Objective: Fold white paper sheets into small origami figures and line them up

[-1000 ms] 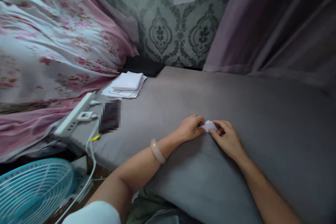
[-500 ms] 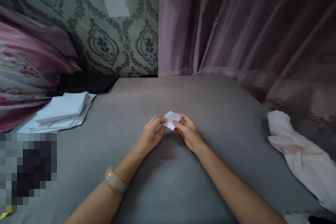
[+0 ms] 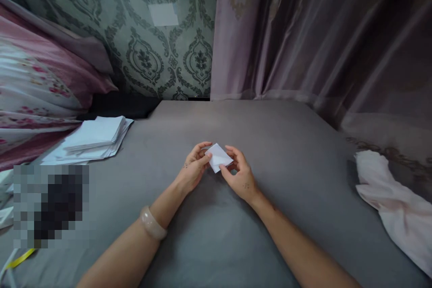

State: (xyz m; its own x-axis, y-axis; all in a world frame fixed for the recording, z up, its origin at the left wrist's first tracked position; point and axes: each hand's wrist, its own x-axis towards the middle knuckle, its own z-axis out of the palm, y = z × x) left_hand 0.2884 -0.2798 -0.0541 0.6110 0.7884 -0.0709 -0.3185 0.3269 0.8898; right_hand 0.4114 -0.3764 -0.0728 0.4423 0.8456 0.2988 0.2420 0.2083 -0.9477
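A small folded piece of white paper (image 3: 218, 157) is held between my two hands above the grey cloth surface (image 3: 216, 234). My left hand (image 3: 195, 164) pinches its left corner, thumb on top and fingers behind. On the other side, my right hand (image 3: 239, 173) has its thumb at the paper's lower edge, with the index finger curved near the right corner. A crease line runs across the paper's face. A pale bangle (image 3: 153, 223) circles my left wrist.
To the left lies a stack of white paper sheets (image 3: 97, 135), with a black item (image 3: 124, 105) behind it. A blurred-out dark object (image 3: 60, 207) and a yellow strip (image 3: 20, 258) are nearer me. Pale crumpled cloth (image 3: 394, 202) lies at right; curtains (image 3: 236, 54) hang behind.
The folded paper has turned and tilted in my hands. My right thumb has slid to its lower edge, and the right fingers have spread more. The camera view has shifted slightly left.
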